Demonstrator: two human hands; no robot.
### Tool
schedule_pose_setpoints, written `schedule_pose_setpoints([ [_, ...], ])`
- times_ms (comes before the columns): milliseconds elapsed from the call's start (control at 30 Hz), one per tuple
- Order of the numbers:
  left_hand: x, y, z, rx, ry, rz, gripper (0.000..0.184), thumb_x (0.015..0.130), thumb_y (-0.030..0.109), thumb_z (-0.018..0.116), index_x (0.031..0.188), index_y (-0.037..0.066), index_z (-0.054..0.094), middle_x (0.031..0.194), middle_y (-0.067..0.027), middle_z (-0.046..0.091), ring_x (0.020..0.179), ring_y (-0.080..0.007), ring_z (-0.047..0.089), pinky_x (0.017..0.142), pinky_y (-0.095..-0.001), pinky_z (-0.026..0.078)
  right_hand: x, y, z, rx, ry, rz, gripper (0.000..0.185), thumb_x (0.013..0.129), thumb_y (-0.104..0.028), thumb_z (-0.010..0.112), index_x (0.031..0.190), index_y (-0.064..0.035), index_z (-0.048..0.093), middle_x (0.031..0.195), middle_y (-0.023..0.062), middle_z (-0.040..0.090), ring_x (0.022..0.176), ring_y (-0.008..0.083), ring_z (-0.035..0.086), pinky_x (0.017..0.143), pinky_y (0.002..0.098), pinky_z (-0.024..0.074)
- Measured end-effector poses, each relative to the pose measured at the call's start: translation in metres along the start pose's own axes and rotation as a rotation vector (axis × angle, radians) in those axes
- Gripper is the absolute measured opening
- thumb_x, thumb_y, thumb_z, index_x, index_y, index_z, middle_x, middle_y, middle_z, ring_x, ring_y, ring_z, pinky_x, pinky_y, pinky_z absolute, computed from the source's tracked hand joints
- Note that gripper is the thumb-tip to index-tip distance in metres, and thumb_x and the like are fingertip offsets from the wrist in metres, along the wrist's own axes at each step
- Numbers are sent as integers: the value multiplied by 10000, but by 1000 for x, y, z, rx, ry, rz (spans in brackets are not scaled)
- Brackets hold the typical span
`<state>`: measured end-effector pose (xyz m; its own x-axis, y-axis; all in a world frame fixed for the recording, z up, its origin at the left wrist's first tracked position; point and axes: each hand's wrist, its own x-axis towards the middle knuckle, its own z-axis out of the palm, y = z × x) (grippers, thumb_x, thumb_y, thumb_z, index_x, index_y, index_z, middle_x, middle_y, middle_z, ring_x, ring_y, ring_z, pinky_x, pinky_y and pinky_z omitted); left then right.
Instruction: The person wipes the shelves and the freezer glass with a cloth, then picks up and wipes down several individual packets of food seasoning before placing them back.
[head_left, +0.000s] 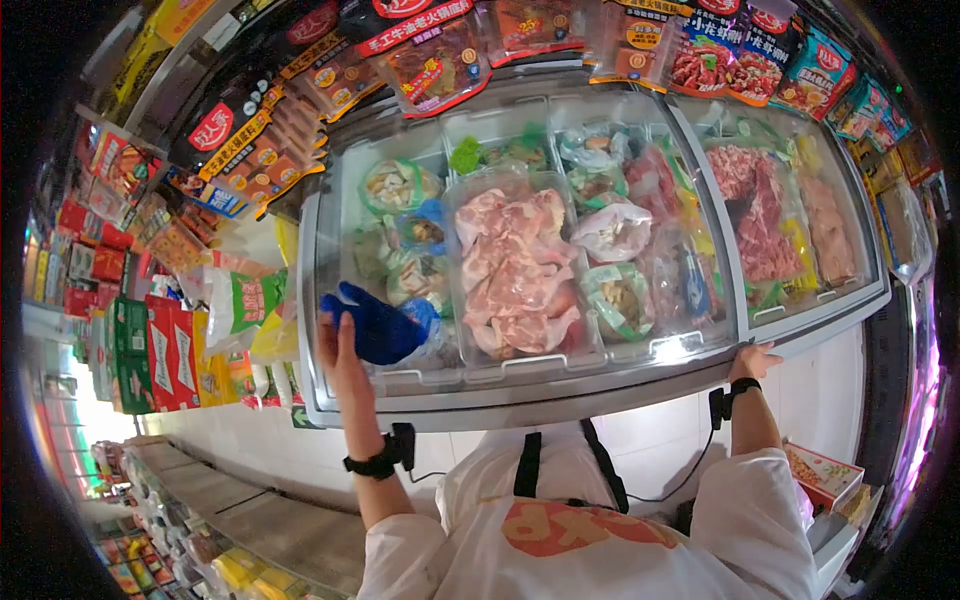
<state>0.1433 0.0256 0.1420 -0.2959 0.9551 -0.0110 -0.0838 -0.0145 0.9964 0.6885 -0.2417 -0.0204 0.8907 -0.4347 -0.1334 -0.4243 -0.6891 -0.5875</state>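
My left hand (341, 350) is at the left end of a glass-topped chest freezer (560, 388), with a bunched blue cloth (380, 325) pressed against the glass under its fingers. Part of that hand is hidden by the cloth. At the front rim, near where two glass lids meet, my right hand (755, 362) rests with fingers stretched out and no loose object in it. Beneath the glass, a tray of raw poultry pieces (517, 265) lies in the middle. Bagged food (612, 232) surrounds it, and red meat (762, 215) lies under the right lid.
Hotpot seasoning packets (425, 65) line the freezer's back edge. On the left stand red cartons (172, 350) and a green-and-white bag (245, 305). A grey shelf (240, 515) runs behind me at lower left, and an open box (825, 477) is at lower right.
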Motion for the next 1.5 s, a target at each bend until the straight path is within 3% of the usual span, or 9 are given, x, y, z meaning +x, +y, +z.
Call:
schedule_pose_setpoints([
  [167,-7,59,7,309,-187,358,221,899,39,579,1110,22,515,972,5,517,863,-73,478,790,-204,384,1,2,-1,52,-45,5,703,941,-533,274,1477,-144,41,1315,397,341,1123,529,467,942,569,399],
  [433,-20,72,6,-245,-46,96,282,952,177,506,1206,55,484,1152,-75,570,1056,-170,540,915,-340,443,3,5,-1,2,-34,-37,726,942,-523,281,1469,-92,25,1291,425,343,1124,526,467,945,540,405],
  [667,-51,60,38,-531,-530,-331,392,961,169,439,1342,79,420,1325,-130,487,1253,-286,432,1050,-491,337,6,8,1,27,-34,-58,728,937,-536,287,1471,-116,26,1272,438,350,1121,530,468,939,547,408],
  [967,-32,53,38,-851,-459,-187,412,963,204,422,1339,35,410,1378,-121,446,1276,-270,411,1089,-459,267,8,7,7,12,32,-24,710,935,-545,294,1478,-170,30,1264,427,367,1103,529,482,914,566,418],
  [1100,23,-70,-18,-525,-343,-337,343,957,188,432,1261,33,465,1327,-115,486,1238,-257,440,1072,-430,292,2,3,1,-17,1,-27,708,938,-544,286,1478,-168,25,1263,421,374,1097,519,492,911,566,417],
  [1167,25,-121,-47,-600,-22,-634,289,954,176,437,1200,34,490,1282,-123,512,1198,-255,474,1047,-426,332,4,4,2,-28,-9,-8,704,940,-546,276,1478,-167,25,1259,411,387,1088,507,504,907,565,417],
  [1267,22,-163,-69,-475,215,-633,281,962,202,421,1173,29,491,1276,-146,507,1194,-252,482,1028,-417,367,3,4,2,-45,-5,-14,706,939,-553,265,1478,-167,23,1245,403,407,1081,502,510,908,567,414],
  [1400,-11,-154,-56,-374,148,-578,268,946,191,479,1161,31,481,1192,-152,551,1121,-251,547,957,-379,449,4,3,3,-76,22,-39,704,939,-550,267,1478,-168,23,1237,397,418,1080,499,512,901,567,423],
  [1500,-34,-133,-22,-166,-196,-543,259,899,147,573,1122,30,510,1075,-143,591,967,-236,616,846,-310,498,-7,-4,-4,-11,2,-12,707,939,-547,274,1477,-163,25,1239,398,416,1077,501,513,894,561,434],
])
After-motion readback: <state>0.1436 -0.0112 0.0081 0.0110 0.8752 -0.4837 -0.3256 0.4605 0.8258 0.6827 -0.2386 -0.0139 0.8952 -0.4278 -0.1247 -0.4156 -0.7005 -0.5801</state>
